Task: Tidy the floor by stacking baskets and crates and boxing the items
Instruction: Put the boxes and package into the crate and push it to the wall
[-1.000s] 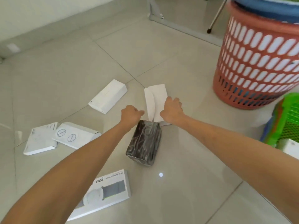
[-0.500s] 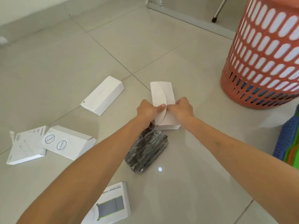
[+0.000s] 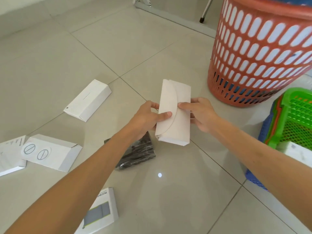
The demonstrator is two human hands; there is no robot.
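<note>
I hold the cream box (image 3: pixel 174 114) lifted off the floor (image 3: pixel 135 48), roughly over its middle, with my left hand (image 3: pixel 148 119) gripping its left edge, thumb pressed on the curved flap, and my right hand (image 3: pixel 200 114) gripping the right edge, a finger laid across the flap's rim. The black wrapped item (image 3: pixel 136 154) that I judge belongs inside lies on the tiles just below my left wrist. The risk I see: the flap is only held down by my fingers, so easing either grip could let it spring open, and the light card could crumple if I squeeze harder. The red basket (image 3: pixel 260 53) stands close on the right, with the green crate (image 3: pixel 297 120) nested over coloured ones beside it, so a careless swing might knock them. As for writing, the box near my left elbow (image 3: pixel 101 211) reads "PICO" and more I cannot make out; another white box (image 3: pixel 50 152) carries two crossed-circle symbols; the plain white box (image 3: pixel 87 100) shows no readable text.
</note>
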